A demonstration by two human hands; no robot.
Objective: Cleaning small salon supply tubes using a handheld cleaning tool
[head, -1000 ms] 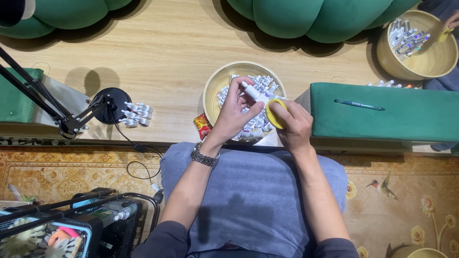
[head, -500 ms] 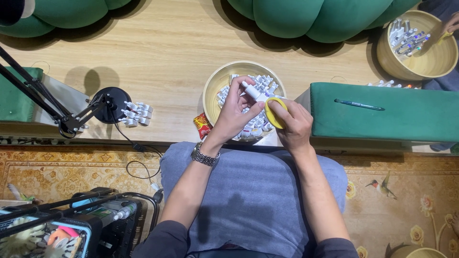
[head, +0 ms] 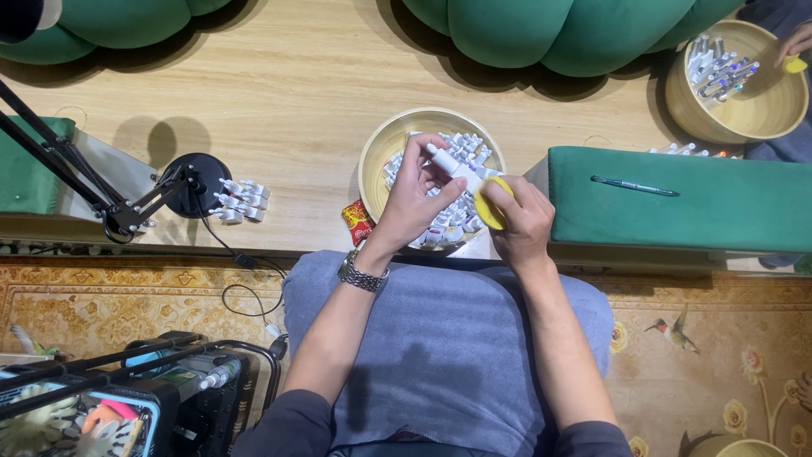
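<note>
A: What had changed in your hands over the last second?

B: Very little. Your left hand (head: 416, 199) kept its pinch on the white vial (head: 453, 167), thumb below and fingertips curled over the top, the vial slanting from its cap at far left toward near right. Your right hand (head: 523, 218) stayed closed around the yellow pad (head: 489, 203). The pad had been showing as a ring-like disc; now it lay tilted and pressed against the vial's near end. Judged from that, you were mid-wipe on one vial, not between vials.

A: Where did the vial sit?

B: Held in the air above the near-right part of the bowl (head: 378, 150), touching the pad.

A: And the materials?

B: The vial looked like smooth hard plastic, a small cylinder with a narrower cap. The pad looked soft and foam-like, round, yielding under your fingers. The bowl was round, pale, wood-toned, and heaped with similar white vials (head: 468, 146). It rested on a light wood-grain surface. A metal-link watch (head: 362, 277) circled your left wrist. To the right lay a green cloth-covered block (head: 677, 220) with a slim pen (head: 634, 186) on it. Far right, another person's hand (head: 797, 41) reached over a second bowl (head: 765, 114).
</note>
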